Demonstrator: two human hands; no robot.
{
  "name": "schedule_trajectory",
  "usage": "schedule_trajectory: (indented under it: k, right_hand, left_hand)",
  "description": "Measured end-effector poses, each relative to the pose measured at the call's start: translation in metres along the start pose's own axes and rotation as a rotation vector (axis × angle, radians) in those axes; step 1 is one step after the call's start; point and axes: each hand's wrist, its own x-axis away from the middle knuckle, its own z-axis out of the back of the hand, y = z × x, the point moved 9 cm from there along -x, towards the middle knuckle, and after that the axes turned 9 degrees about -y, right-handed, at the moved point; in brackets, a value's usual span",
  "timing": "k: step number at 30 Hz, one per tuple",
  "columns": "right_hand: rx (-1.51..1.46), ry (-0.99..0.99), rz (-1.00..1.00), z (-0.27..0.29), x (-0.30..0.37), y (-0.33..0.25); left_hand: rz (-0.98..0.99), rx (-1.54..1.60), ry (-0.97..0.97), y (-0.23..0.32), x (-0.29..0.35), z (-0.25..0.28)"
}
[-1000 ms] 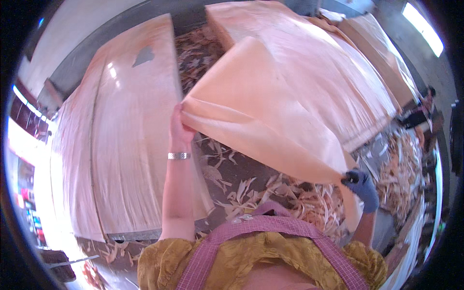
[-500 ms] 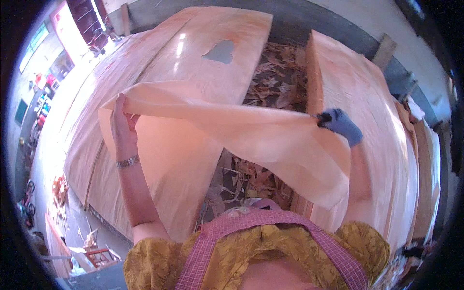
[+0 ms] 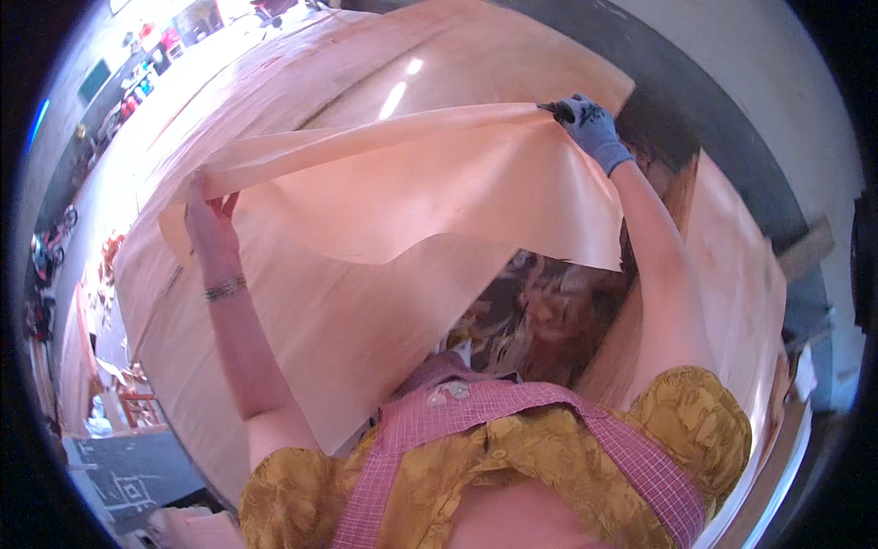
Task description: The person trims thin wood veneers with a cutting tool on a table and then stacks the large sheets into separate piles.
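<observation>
Left hand: bare, grasping the veneer sheet near its left end.
Veneer sheet: between both hands, long axis slanting up rightward, lower edge sagging over the wide wood surface.
Right hand: gloved, clenched on the sheet's upper edge.

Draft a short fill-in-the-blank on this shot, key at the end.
1. The right hand wears a glove, while the left hand is ____.
2. A band circles the ____ wrist.
3. The number of hands holding the thin sheet is ____.
4. The colour of the checked apron is ____.

Missing words: bare; left; two; pink.
</observation>
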Motion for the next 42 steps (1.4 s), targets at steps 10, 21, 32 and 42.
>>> schedule_trajectory:
  k: [10,21,32,42]
  right_hand:
    - [0.091,0.334,0.241,0.022,-0.168,0.149]
    - [0.217,0.071,0.498,-0.169,-0.247,0.375]
    - [-0.389,-0.506,0.461,-0.243,-0.264,0.412]
    - [-0.095,-0.458,1.008,-0.342,-0.150,0.227]
  left_hand:
    - [0.062,0.208,0.197,-0.143,0.019,-0.104]
    - [0.513,0.206,0.509,-0.433,0.143,-0.245]
    - [0.752,0.213,0.695,-0.529,0.194,-0.374]
    - [0.718,0.256,0.927,-0.520,0.223,-0.363]
